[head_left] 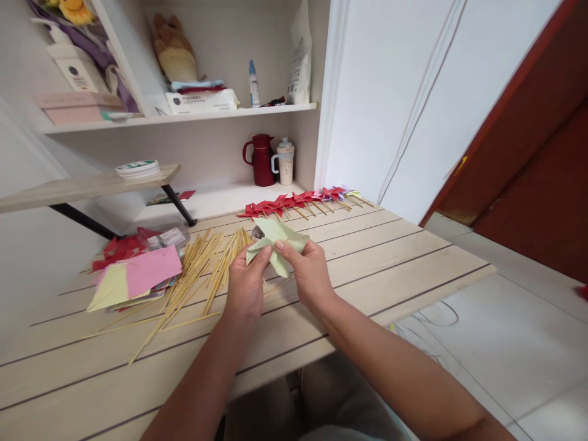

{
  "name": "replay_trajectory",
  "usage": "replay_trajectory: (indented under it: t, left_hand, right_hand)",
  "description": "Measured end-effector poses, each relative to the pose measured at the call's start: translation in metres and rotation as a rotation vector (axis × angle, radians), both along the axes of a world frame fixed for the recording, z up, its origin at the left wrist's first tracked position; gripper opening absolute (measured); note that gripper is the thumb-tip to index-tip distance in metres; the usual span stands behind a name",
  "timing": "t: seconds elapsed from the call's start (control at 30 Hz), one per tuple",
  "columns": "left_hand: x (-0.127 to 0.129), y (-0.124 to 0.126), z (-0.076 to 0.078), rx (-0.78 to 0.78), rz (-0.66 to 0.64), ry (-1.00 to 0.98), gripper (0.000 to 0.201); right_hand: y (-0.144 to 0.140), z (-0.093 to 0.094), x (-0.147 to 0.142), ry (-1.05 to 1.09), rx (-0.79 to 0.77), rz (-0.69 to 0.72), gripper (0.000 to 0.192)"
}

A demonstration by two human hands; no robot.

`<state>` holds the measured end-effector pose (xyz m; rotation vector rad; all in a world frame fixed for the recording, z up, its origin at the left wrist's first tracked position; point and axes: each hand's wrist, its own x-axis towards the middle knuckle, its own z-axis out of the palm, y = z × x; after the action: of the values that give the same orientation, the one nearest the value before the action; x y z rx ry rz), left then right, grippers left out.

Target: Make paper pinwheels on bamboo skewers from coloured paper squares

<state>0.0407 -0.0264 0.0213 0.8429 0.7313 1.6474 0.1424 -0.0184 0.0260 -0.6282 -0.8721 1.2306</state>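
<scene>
Both hands grip a pale green paper pinwheel (272,230) above the middle of the table. My left hand (248,278) is closed on its left side, thumb on top near the centre. From the right, my right hand (311,272) pinches it the same way, the two thumb tips close together. The fingers underneath are hidden by the paper. Just behind the pinwheel, a small dark item (257,233) is partly covered. Loose wooden sticks (195,269) lie to the left of my left hand.
Red pinwheels (280,203) on sticks lie in a row along the table's back. Pink paper (154,269) and yellow paper (110,285) are stacked at left, beside red scraps (122,248). A red jug (263,160) and a cup (285,162) stand behind. A small raised shelf (87,187) overhangs the left.
</scene>
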Motion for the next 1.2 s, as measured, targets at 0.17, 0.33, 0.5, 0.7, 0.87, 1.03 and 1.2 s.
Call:
replay_trajectory:
  t: [0.17, 0.33, 0.5, 0.7, 0.87, 1.03, 1.2]
  left_hand:
    - [-0.005, 0.000, 0.003, -0.047, 0.031, 0.029, 0.044]
    - [-0.008, -0.001, 0.008, -0.064, 0.090, 0.050, 0.046]
    - [-0.010, -0.001, 0.009, -0.073, 0.121, 0.107, 0.046]
    - [-0.009, -0.004, 0.011, -0.083, 0.164, 0.203, 0.045]
    - [-0.009, -0.003, 0.008, -0.088, 0.162, 0.219, 0.049]
    - [-0.009, -0.002, 0.005, 0.014, 0.062, 0.209, 0.048]
    - [-0.006, -0.001, 0.004, 0.083, -0.128, 0.226, 0.044]
  right_hand:
    - [0.000, 0.002, -0.001, 0.030, -0.046, 0.086, 0.033]
    - [0.001, 0.001, -0.001, 0.027, -0.034, 0.127, 0.030]
    - [0.001, 0.002, 0.000, 0.025, -0.038, 0.150, 0.035]
    - [0.002, -0.001, 0.003, -0.033, -0.054, 0.081, 0.033]
    - [0.003, -0.002, 0.003, -0.031, -0.057, 0.049, 0.031]
    - [0.003, 0.001, 0.004, -0.006, -0.092, -0.021, 0.032]
    - [0.005, 0.001, 0.004, 0.018, -0.063, -0.095, 0.032]
